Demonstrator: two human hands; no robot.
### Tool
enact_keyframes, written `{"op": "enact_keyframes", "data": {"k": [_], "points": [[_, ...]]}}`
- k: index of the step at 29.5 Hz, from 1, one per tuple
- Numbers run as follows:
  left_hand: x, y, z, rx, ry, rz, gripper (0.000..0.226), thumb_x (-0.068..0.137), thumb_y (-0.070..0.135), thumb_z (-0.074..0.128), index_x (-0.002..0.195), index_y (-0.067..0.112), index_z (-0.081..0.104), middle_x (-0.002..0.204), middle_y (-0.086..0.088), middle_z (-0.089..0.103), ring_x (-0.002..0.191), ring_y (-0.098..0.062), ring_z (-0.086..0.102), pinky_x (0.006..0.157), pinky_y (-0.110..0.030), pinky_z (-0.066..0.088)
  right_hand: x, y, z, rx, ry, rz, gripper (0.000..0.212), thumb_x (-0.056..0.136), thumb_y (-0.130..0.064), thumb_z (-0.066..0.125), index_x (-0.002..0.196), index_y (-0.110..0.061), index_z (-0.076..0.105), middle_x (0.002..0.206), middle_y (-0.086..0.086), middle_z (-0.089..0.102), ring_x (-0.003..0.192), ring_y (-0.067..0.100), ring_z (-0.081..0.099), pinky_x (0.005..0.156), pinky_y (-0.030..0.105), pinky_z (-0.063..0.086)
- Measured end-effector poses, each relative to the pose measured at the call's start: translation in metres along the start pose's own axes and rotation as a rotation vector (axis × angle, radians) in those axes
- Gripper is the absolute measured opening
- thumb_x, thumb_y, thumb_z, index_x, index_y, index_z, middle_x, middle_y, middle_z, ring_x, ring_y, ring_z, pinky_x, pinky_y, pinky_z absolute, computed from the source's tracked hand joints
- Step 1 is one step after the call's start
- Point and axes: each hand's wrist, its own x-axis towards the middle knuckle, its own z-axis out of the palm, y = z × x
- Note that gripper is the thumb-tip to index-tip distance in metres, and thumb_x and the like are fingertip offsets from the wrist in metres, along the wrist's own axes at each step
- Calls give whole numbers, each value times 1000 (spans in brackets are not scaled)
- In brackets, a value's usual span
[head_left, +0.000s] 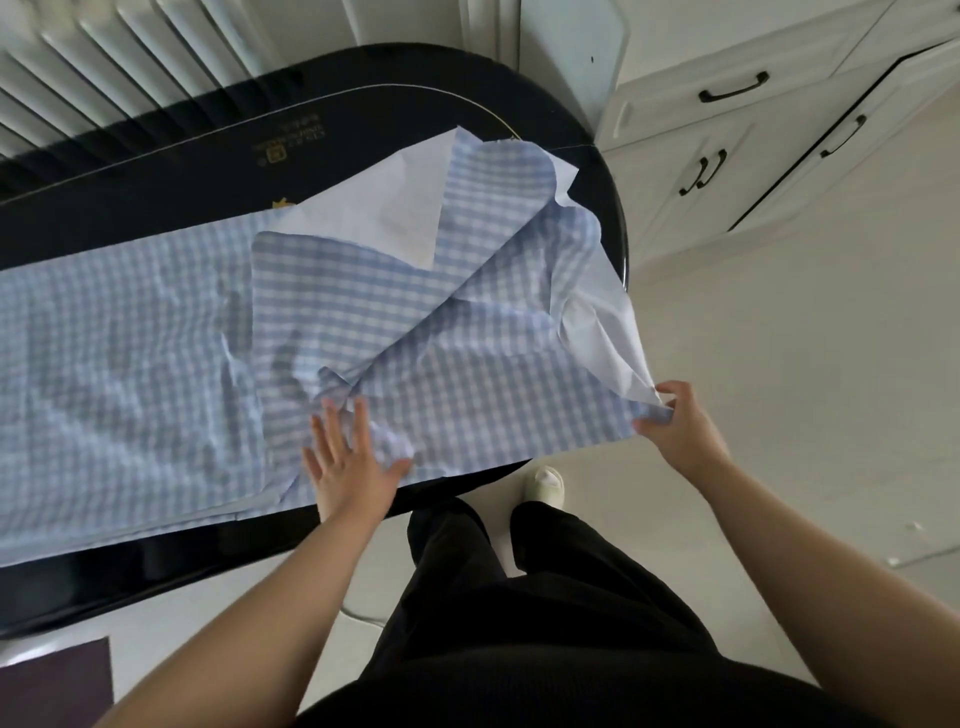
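Slippage worries me most: my right hand (678, 423) pinches a corner of the blue gingham cloth (156, 364) right of centre, just past the rim of the black oval table (363, 104), while my left hand (350, 457) lies flat on it, fingers spread, at lower centre. 1 hard pull could drag the bunched folds at upper right, or slide the cloth off the glossy top.

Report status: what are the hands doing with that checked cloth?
Left hand flat, pressing the checked cloth on the black table. Right hand pinches its corner at the table's end. Cloth rumpled, white underside showing. Nothing in the way.
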Motion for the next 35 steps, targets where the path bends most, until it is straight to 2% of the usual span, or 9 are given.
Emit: {"op": "enact_keyframes", "data": {"k": [4, 11, 16, 21, 24, 27, 30, 32, 35], "points": [[-21, 12, 30, 153, -93, 263, 90, 91, 63, 33, 148, 15, -16, 153, -3, -28, 144, -24, -20, 119, -43, -1, -11, -23, -3, 92, 219, 9, 14, 93, -29, 51, 101, -18, 53, 88, 3, 61, 76, 27, 56, 60, 31, 39], [-22, 8, 44, 91, -29, 219, 95, 91, 60, 38, 148, 3, -12, 157, -13, -14, 145, -21, -8, 119, -37, 6, -35, -79, -54, 159, 312, -625, 9, 84, -32, 58, 75, -32, 58, 79, -24, 59, 76, 8, 52, 74, 20, 39], [-21, 12, 41, 175, -38, 287, 67, 96, 49, 30, 152, 24, 4, 160, -10, 1, 146, -31, 7, 115, -47, 20, 11, -9, -44, -92, 23, -136, 23, 91, -25, 58, 74, -9, 56, 70, 9, 56, 71, 26, 52, 60, 32, 34], [-23, 14, 33, 234, -30, 296, 65, 94, 45, 41, 150, 23, 19, 156, -7, 22, 138, -32, 31, 108, -47, 32, 18, -8, -30, -135, -29, 36, 30, 88, -40, 55, 80, -13, 49, 71, 2, 54, 65, 23, 50, 60, 32, 38], [-21, 23, 38, 248, -84, 370, 75, 90, 57, 34, 151, 25, 5, 160, -4, 3, 146, -33, 9, 115, -48, 15, 22, -33, -26, -35, -51, -16, 43, 83, -47, 64, 109, -20, 43, 85, -2, 59, 75, 22, 59, 72, 36, 46], [-16, 37, 41, 243, -107, 364, 84, 86, 68, 25, 144, 34, -25, 154, -1, -28, 143, -28, -22, 114, -47, -2, 22, -49, -18, -315, -56, -108, 37, 90, -39, 57, 119, -20, 45, 100, 3, 64, 84, 29, 62, 69, 33, 43], [-15, 48, 40, 243, -132, 307, 90, 87, 69, 27, 142, 29, -31, 151, -2, -34, 140, -27, -27, 114, -50, -3, 5, -51, -13, -382, 299, -519, 27, 96, -31, 46, 104, -9, 60, 92, 9, 68, 71, 35, 63, 55, 30, 37], [-15, 51, 38, 250, -146, 305, 89, 89, 66, 30, 144, 27, -27, 151, -2, -34, 140, -28, -27, 116, -53, 1, -1, -41, -12, -262, 429, -580, 30, 95, -30, 46, 97, -7, 64, 74, 12, 67, 57, 34, 60, 50, 30, 39], [-16, 54, 37, 269, -202, 307, 84, 91, 65, 29, 145, 29, -25, 151, 0, -37, 139, -31, -29, 117, -55, 1, 16, -26, -25, 256, 193, -1, 47, 101, -38, 32, 86, -8, 65, 77, 14, 63, 72, 34, 61, 68, 36, 48]]}}
